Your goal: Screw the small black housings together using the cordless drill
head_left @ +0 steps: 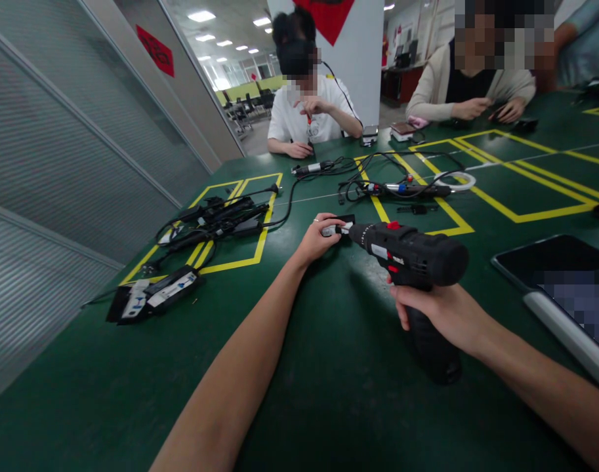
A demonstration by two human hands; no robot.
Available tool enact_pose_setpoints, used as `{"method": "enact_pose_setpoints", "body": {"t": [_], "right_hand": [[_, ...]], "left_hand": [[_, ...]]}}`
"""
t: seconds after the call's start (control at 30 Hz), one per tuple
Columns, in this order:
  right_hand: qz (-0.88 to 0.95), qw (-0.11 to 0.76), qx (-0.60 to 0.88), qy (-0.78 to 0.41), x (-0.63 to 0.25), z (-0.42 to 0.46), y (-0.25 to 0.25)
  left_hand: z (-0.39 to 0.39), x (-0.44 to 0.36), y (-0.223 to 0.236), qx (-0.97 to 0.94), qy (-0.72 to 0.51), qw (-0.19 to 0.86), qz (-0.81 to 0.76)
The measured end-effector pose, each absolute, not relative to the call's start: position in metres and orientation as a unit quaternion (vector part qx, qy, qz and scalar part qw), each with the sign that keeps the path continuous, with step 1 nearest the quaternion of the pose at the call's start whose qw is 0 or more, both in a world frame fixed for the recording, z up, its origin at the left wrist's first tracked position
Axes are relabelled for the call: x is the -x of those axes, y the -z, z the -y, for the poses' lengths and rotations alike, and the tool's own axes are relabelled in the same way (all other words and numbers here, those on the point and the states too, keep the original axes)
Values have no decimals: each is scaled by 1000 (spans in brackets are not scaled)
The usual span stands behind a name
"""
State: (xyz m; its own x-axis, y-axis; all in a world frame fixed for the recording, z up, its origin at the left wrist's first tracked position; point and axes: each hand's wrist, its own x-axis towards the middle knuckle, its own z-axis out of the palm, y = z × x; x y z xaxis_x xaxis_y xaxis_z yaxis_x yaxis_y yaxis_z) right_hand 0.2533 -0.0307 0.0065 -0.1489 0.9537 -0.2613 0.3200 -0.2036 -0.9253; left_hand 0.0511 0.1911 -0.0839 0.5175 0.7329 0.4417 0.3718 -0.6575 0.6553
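Note:
My right hand [441, 314] is wrapped around the grip of a black cordless drill [412, 255] with red switches. The drill's front end points left, toward my left hand [321, 237]. Between the fingers of my left hand is a small black piece with a white label [332, 230], held low over the green table. The drill's tip meets or nearly meets this piece; I cannot tell whether they touch. Another flat black part [347, 218] shows just behind, partly hidden by my fingers and the drill.
Black adapters and cables [225, 219] lie heaped on the left, with labelled black pieces [154, 293] in front. Corded electric screwdrivers [402, 190] lie farther back, and a small black part [418, 210] nearer. A phone-like device [559, 262] is at right. Two people sit across the table.

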Motion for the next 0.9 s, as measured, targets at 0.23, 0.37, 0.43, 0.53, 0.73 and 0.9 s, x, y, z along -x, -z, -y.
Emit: {"method": "enact_pose_setpoints", "body": {"t": [0.23,0.37,0.43,0.53,0.73,0.9], "right_hand": [[553,296,583,-516,-253,32,-10],[548,292,586,-520,-253,32,-11],[549,294,586,-519,-253,32,-10],[550,292,585,-519,-253,32,-9],[546,311,574,-524,-254,30,-3],[559,310,573,-512,-254,30,-3]], "left_hand": [[-189,-52,83,-832,-363,250,-336],[-189,-52,82,-833,-363,250,-335],[-189,-52,81,-833,-362,250,-336],[-189,-52,81,-833,-361,252,-335],[-189,-52,82,-832,-364,252,-335],[-190,-52,82,-832,-354,247,-350]]}}
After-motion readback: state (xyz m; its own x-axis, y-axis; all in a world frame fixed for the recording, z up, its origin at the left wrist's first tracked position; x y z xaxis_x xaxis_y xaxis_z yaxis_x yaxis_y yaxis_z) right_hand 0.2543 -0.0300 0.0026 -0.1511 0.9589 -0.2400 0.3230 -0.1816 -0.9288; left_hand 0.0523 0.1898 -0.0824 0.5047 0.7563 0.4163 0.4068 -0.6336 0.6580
